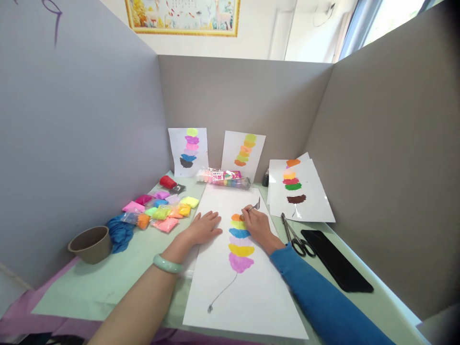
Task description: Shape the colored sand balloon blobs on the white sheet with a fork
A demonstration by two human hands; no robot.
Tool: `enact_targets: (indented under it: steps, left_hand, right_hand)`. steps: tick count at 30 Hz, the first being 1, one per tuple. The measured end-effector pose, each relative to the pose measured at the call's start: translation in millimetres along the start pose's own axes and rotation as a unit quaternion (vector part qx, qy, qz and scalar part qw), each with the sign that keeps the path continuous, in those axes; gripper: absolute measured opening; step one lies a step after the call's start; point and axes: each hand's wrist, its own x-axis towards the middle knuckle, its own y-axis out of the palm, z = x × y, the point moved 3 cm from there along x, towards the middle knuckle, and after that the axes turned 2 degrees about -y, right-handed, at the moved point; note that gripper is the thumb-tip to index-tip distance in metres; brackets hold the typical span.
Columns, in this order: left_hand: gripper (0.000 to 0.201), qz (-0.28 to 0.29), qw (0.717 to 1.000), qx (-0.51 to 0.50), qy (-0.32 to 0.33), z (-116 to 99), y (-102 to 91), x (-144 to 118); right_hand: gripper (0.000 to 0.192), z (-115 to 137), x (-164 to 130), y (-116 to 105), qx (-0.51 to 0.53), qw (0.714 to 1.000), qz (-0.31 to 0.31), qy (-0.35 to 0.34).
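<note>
1. The left hand (204, 229) lies flat and spread on the white sheet (247, 287), holding nothing.
2. The right hand (257, 225) pinches a small tool (255, 206), its tip beside the orange patch topping the stack of coloured blobs (240, 242).
3. The brown bowl (90, 243) sits near the table's left edge; its contents cannot be made out.
4. Small clay bags (163, 208) lie left of the sheet, each filled with one colour.
5. A clear tube pack (224, 178) lies beyond the sheet, holding mixed colours.
6. Scissors (296, 237) rest right of the sheet.

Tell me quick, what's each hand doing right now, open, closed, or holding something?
Left hand: open, flat on the white sheet, holding nothing.
Right hand: closed around a small tool, its tip at the orange patch.
</note>
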Motion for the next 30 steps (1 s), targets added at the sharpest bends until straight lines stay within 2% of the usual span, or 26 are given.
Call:
enact_targets:
  steps: [6, 30]
  left_hand:
    - [0.052, -0.002, 1.0, 0.003, 0.002, 1, 0.8, 1]
    - [0.052, -0.009, 1.0, 0.006, 0.001, 1, 1.8, 1]
  right_hand:
    - [0.03, 3, 0, -6, 0.025, 0.999, -0.007, 0.025]
    - [0.03, 9, -1, -13, 0.032, 0.999, -0.011, 0.02]
